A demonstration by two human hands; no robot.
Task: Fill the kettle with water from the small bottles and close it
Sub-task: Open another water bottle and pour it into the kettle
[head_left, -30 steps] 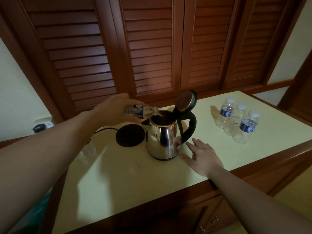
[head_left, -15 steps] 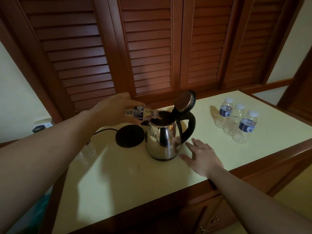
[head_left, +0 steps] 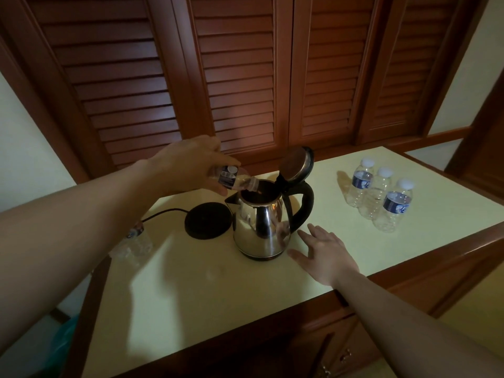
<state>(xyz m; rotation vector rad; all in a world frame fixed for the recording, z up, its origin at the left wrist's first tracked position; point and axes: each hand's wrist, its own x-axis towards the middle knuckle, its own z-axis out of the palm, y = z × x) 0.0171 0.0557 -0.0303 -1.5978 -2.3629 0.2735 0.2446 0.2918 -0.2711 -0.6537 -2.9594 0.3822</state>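
Your left hand (head_left: 188, 162) pinches a tipped bottle (head_left: 234, 180), neck over the open kettle (head_left: 263, 222); its blue label is unreadable. Your right hand (head_left: 326, 255) lies flat, fingers spread, just right of the kettle. Three capped bottles (head_left: 379, 195) stand well right of it, one more bottle (head_left: 135, 242) and the base (head_left: 208, 221) on its left.

Hotel-like room, louvered wooden doors (head_left: 240, 77), kettle (head_left: 263, 225), complimentary-style water bottles (head_left: 379, 195)

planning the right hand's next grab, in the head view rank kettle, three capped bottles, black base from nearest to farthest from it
1. Kettle, just left of the right hand.
2. Three capped bottles, to its right and farther back.
3. Black base, left beyond the kettle, though close to the bottles in distance.
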